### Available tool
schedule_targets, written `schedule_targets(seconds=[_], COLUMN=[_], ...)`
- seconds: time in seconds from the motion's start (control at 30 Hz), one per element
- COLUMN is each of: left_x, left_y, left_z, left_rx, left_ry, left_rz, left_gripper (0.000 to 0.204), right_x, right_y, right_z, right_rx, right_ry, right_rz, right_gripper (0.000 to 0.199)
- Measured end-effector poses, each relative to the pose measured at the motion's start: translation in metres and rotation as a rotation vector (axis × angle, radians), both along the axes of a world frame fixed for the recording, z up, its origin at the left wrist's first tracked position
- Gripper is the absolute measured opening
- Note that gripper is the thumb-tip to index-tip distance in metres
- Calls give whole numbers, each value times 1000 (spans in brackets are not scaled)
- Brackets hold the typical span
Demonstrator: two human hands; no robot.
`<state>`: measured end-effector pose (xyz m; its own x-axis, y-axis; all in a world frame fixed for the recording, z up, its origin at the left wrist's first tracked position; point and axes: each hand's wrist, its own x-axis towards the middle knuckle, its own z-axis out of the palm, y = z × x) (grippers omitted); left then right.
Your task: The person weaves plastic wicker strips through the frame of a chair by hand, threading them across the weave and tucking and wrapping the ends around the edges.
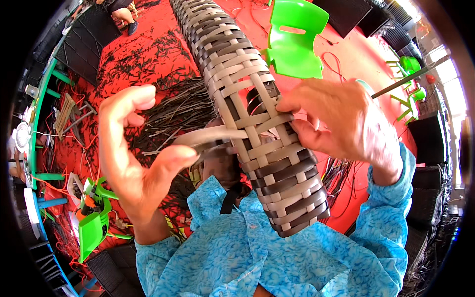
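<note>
A long woven piece [277,148] of grey-brown and dark flat strips runs slantwise from the far middle toward my body. Openings in its weave show dark curled strips inside. My right hand [346,123] is at its right edge, thumb and forefinger closing around the end of a flat weaving strip [269,122]. To the left of the weave, my left hand [131,153] is raised with thumb and fingers curved apart, holding nothing. A loose strip [210,133] sticks out leftward from the weave and passes close to my left thumb; it is partly blurred.
Dark strips and scraps [183,109] litter the red floor [341,54]. A green chair [297,39] stands beyond the weave, another green chair [94,222] at the left. Black woven panels [89,44] stand far left. A person's leg [123,15] shows at the back.
</note>
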<state>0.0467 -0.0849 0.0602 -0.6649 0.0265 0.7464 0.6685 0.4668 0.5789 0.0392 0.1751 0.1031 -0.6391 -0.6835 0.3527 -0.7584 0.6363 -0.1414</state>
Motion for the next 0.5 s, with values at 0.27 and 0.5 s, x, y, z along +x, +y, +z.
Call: schedule_targets(seconds=[0.27,0.5], left_x=[-13,-29], left_y=[25,39], left_z=[26,35], left_rx=[-386,-587], left_ry=[-81,-212], left_rz=[-340,-510], left_gripper=[35,22], right_x=[-12,-5], right_y=[5,11], right_z=[-43,-53], right_rx=[-871,-876], right_ry=[-904,-661], right_rz=[-150,117], right_gripper=[11,12])
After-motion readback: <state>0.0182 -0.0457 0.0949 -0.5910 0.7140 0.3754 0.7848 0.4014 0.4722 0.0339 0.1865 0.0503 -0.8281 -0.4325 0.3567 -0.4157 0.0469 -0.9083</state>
